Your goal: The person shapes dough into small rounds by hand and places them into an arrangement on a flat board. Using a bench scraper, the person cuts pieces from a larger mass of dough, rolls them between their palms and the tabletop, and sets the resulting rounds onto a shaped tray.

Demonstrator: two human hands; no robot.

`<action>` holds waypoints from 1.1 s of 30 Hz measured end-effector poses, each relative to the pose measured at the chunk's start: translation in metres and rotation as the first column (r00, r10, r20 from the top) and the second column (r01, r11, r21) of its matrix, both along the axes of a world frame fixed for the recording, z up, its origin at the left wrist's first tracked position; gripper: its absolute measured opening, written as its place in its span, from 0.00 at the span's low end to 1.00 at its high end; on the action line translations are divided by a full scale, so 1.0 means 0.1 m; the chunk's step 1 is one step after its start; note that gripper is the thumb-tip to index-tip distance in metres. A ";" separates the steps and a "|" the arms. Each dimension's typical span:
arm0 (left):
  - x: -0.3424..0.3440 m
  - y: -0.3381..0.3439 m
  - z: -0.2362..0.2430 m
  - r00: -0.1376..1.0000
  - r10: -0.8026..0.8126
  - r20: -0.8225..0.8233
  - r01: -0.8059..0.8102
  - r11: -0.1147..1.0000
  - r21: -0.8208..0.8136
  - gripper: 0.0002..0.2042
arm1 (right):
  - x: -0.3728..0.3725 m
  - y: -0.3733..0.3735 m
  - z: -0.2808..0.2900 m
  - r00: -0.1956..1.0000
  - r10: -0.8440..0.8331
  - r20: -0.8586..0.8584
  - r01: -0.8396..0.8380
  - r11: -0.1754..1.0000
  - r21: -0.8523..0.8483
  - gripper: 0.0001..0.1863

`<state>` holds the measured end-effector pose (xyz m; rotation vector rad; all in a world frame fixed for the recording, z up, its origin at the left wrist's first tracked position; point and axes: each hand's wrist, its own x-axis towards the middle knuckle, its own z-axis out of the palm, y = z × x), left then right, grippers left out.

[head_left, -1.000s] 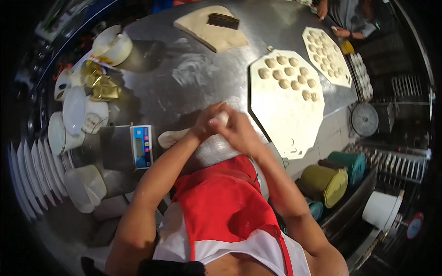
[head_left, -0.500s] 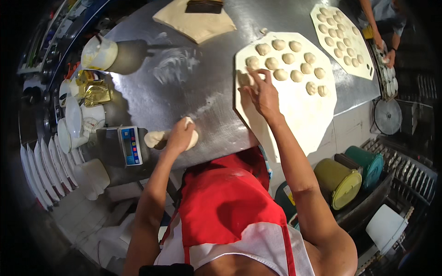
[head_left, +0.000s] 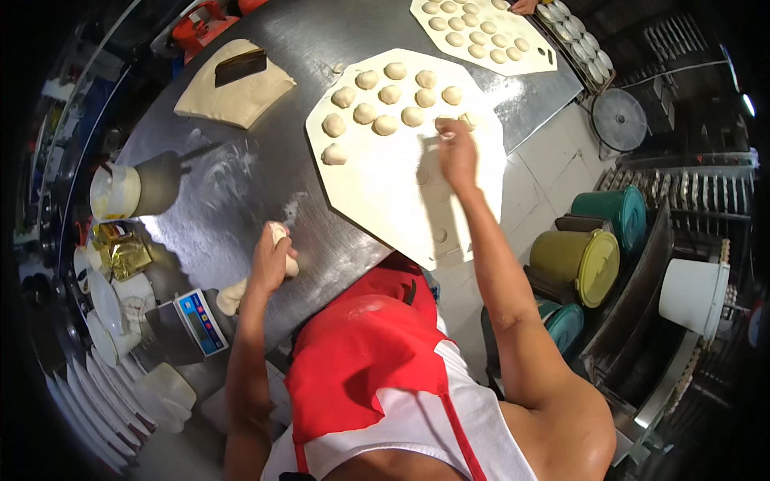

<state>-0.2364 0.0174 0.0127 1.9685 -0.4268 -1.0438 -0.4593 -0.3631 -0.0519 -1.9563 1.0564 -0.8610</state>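
Note:
My left hand (head_left: 269,258) is closed around a pale piece of dough (head_left: 280,232) over the steel table, with more dough (head_left: 233,295) lying just below it, beside a digital scale (head_left: 200,321). Stretched over a large white octagonal board (head_left: 385,192), my right hand (head_left: 458,156) has curled fingers, slightly blurred, at the right end of the rows of dough balls (head_left: 413,116); I cannot make out what is in them. A large slab of dough (head_left: 257,92) with a dark flat tool (head_left: 239,68) on it lies beyond the board's left side.
A second board (head_left: 532,60) of dough balls sits at the back, near a co-worker's hand (head_left: 523,6) and a tray of metal molds (head_left: 576,40). Bowls (head_left: 115,190) and gold wrapping (head_left: 127,252) crowd the left. Lidded buckets (head_left: 573,264) stand right of the table.
My hands have parted; my right hand went to the board's left rows, then rightward, and a dough ball now sits at that left end. My left hand holds dough lower left. The view has turned.

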 end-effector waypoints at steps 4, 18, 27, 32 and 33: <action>-0.07 -0.16 0.03 0.985 -0.151 0.088 0.146 0.987 0.060 0.16 | -0.51 -0.57 0.07 0.915 -0.262 -0.306 0.092 0.875 -0.475 0.21; -0.16 -0.31 -0.14 0.930 -0.289 0.228 0.246 0.949 0.198 0.19 | -0.43 -0.94 0.34 0.878 0.138 -0.459 -0.091 0.988 0.123 0.16; -0.22 -0.32 -0.13 0.971 -0.124 0.204 0.076 0.971 0.227 0.17 | -0.43 -1.23 0.32 0.883 -0.129 0.452 -0.349 0.464 0.814 0.13; -0.19 -0.36 0.01 0.990 -0.129 0.057 0.112 0.964 0.240 0.15 | -0.21 -0.53 0.50 0.908 0.018 0.418 -0.360 0.540 0.760 0.14; -0.17 -0.29 -0.03 0.992 -0.125 0.029 0.116 0.971 0.211 0.15 | -0.08 -0.34 0.52 0.882 -0.034 0.469 -0.383 0.527 0.758 0.18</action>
